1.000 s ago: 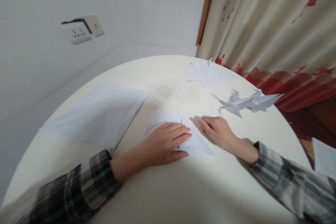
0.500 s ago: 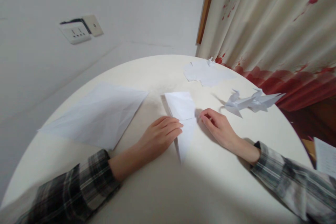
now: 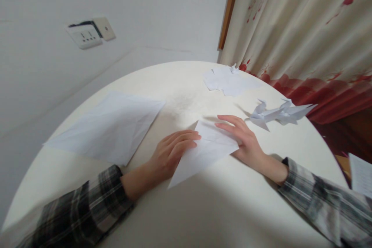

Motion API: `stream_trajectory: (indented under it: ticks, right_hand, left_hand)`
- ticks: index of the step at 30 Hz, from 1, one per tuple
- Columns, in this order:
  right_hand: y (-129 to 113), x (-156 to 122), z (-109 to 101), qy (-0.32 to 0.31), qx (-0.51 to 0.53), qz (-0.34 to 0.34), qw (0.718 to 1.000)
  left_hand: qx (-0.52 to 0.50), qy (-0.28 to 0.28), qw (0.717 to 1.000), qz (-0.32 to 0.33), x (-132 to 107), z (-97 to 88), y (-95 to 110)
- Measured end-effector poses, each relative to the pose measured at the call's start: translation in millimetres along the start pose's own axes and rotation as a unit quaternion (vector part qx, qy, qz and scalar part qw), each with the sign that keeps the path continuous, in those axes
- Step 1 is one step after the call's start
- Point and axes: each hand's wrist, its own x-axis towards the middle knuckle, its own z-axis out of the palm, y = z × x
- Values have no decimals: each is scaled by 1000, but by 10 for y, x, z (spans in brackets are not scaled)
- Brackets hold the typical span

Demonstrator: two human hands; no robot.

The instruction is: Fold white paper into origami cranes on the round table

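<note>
A folded white sheet of paper point(image 3: 203, 151) lies turned aslant between my hands, its pointed end toward the lower left. My left hand point(image 3: 171, 153) is closed at its left edge, fingertips on top of the paper. My right hand point(image 3: 242, 139) is at the upper right edge, with fingers reaching over the paper and the right corner covering part of the palm. The right thumb is hidden. To the right of that hand stand folded paper cranes point(image 3: 279, 113).
A large white paper sheet point(image 3: 107, 131) lies on the left of the round white table point(image 3: 186, 217). Farther back are flat paper pieces point(image 3: 229, 81) with a small folded piece on them. A wall socket point(image 3: 85, 37) and a floral curtain point(image 3: 305, 27) are beyond the table.
The folded paper has been turned clockwise, its lower point swinging left. My right hand has gone from beside the paper, fingers curled, to holding its right side with fingers extended.
</note>
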Motion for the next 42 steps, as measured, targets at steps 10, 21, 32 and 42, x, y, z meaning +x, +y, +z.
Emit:
stream_trajectory:
  ticks: [10, 21, 32, 42]
  right_hand:
    - [-87, -82, -27, 47, 155, 17, 987]
    - [24, -96, 50, 139, 131, 160, 968]
    - [63, -109, 38, 160, 149, 186, 958]
    - [110, -88, 24, 63, 76, 237, 966]
  left_hand:
    - [-55, -24, 998, -9, -78, 79, -39]
    - [66, 99, 977, -176, -55, 57, 66]
    - [-186, 146, 847, -476, 106, 182, -72]
    - [-82, 87, 862, -493, 122, 114, -52]
